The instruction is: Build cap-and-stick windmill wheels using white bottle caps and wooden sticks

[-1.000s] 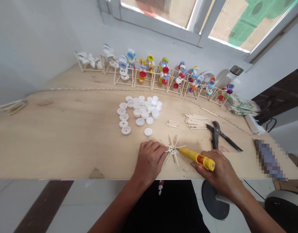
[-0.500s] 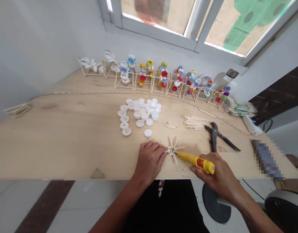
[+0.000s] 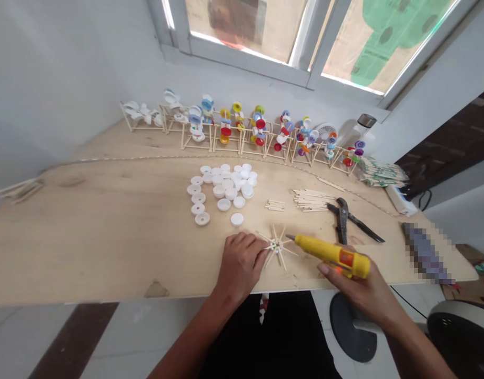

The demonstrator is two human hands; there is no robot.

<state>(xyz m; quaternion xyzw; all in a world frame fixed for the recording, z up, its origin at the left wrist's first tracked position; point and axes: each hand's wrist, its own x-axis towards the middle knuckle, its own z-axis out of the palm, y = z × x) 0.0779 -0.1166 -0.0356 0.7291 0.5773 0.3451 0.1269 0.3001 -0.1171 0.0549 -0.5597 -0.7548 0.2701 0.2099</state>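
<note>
My left hand [image 3: 242, 263] is closed, its fingertips pinching one stick of a star-shaped stick wheel [image 3: 276, 246]. The wheel lies near the table's front edge, its thin wooden sticks spreading out from a small hub. In my right hand [image 3: 356, 289] is a yellow glue gun [image 3: 331, 255] with a red light lit. Its metal nozzle points left and sits just above and right of the hub, apart from it. Beyond my left hand are a single white cap [image 3: 237, 219] and a cluster of white bottle caps [image 3: 230, 184], several of them with holes.
Short sticks [image 3: 274, 205] and longer sticks [image 3: 311, 200] lie beside black-handled pliers [image 3: 343, 216]. Along the wall stands a row of stick frames with coloured cap wheels [image 3: 226, 131]. A bag of sticks [image 3: 382, 172] and a power strip [image 3: 400, 200] are at right.
My right hand has drawn the glue gun back to the right, so its nozzle has left the wheel's hub. My left hand keeps its hold on the wheel. The view has shifted slightly.
</note>
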